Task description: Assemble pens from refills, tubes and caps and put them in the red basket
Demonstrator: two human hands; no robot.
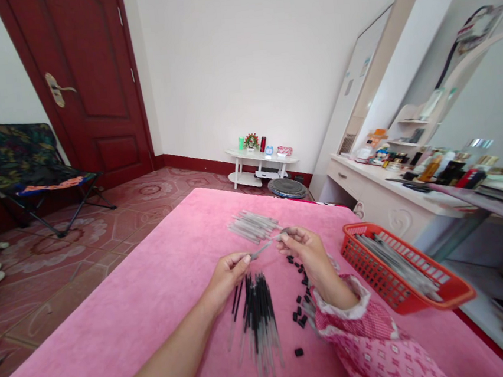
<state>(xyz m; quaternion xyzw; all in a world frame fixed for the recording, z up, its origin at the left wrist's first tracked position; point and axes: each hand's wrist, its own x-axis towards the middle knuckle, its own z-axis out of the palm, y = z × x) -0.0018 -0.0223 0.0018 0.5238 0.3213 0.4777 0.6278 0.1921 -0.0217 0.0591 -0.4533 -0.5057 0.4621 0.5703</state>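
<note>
My left hand pinches the left end of a thin, pale grey tube. The fingers of my right hand close on its other end, so it slants up to the right above the pink cloth. Just beyond lies a bundle of similar pale tubes. Below my hands, a fanned pile of slim sticks, part black and part clear, looks like pen refills. Small black caps are scattered beside my right forearm, some partly hidden by the sleeve.
At the right edge of the pink-covered table stands a red plastic basket holding more grey tubes. Behind it is a dresser crowded with bottles. A round black stool sits past the far edge, and a folding chair at left.
</note>
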